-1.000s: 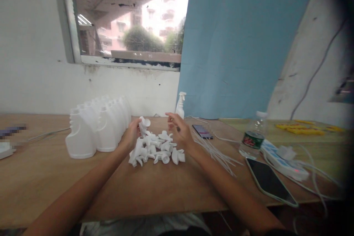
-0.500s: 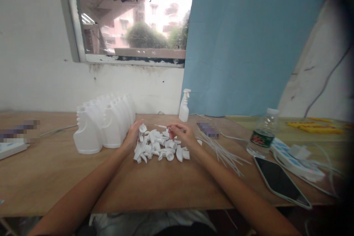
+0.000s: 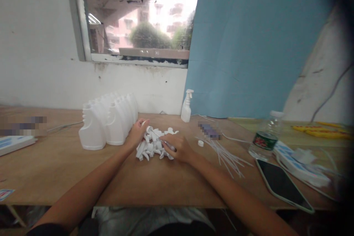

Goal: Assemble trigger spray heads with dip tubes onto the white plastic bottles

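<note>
My left hand (image 3: 140,131), at the left side of a pile of white spray trigger heads (image 3: 153,147), is closed around one trigger head (image 3: 149,129), its round collar turned toward my right hand. Above the pile's right side, my right hand (image 3: 178,146) grips a slim, pointed, shiny tool (image 3: 169,146). Its thin tip points left toward the collar of the held trigger head; whether it touches the inside is too small to tell. The fingers of my right hand partly hide the tool and the pile.
White bottles (image 3: 92,129) stand in rows on the left. A spray bottle (image 3: 186,107) stands by the wall. To the right lie a white cap (image 3: 200,143), thin white tubes (image 3: 221,151), a phone (image 3: 282,182), a water bottle (image 3: 264,140) and a power strip (image 3: 301,166).
My right hand has come down and turned, swinging the tool's tip toward the held trigger head. My left hand has shifted slightly right and tilted the collar. The view has moved slightly.
</note>
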A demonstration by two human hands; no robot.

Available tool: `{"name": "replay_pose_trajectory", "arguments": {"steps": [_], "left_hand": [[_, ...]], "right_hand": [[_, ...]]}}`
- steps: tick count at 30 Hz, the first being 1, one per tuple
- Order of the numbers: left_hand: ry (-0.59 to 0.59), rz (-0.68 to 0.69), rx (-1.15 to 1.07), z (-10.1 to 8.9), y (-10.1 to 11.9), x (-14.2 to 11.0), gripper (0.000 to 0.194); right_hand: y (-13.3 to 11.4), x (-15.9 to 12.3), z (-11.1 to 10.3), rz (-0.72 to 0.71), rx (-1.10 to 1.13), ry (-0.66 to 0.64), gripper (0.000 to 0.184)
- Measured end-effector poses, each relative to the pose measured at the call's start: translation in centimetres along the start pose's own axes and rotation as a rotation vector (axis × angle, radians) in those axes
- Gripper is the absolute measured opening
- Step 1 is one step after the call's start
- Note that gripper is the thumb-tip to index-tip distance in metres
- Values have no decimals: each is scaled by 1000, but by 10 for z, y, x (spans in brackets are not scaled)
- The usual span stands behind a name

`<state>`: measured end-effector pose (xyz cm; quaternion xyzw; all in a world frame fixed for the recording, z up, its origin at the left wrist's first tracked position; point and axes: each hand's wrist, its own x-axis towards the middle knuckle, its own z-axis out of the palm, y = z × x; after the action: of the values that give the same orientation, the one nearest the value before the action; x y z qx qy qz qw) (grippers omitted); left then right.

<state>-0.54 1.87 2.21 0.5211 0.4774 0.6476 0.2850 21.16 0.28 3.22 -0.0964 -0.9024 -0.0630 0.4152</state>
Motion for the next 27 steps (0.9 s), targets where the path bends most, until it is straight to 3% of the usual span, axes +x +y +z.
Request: {"name": "replay_pose_trajectory", "arguments": {"steps": [4, 9, 14, 22, 27], "left_hand": [[19, 64, 77, -1, 5, -3, 29], [22, 117, 132, -1, 8, -8, 25], [4, 150, 138, 0, 10, -10, 24], [-78, 262, 226, -4, 19, -13, 20], [-98, 224, 219, -6, 20, -12, 20]], "right_hand": [[-2, -2, 2, -107, -130, -36, 22], [-3, -6, 6, -25, -4, -8, 21], [-6, -10, 10, 27, 81, -93, 21], [-2, -11, 13, -107, -78, -175, 18], [-1, -11, 14, -144, -131, -201, 17]]}}
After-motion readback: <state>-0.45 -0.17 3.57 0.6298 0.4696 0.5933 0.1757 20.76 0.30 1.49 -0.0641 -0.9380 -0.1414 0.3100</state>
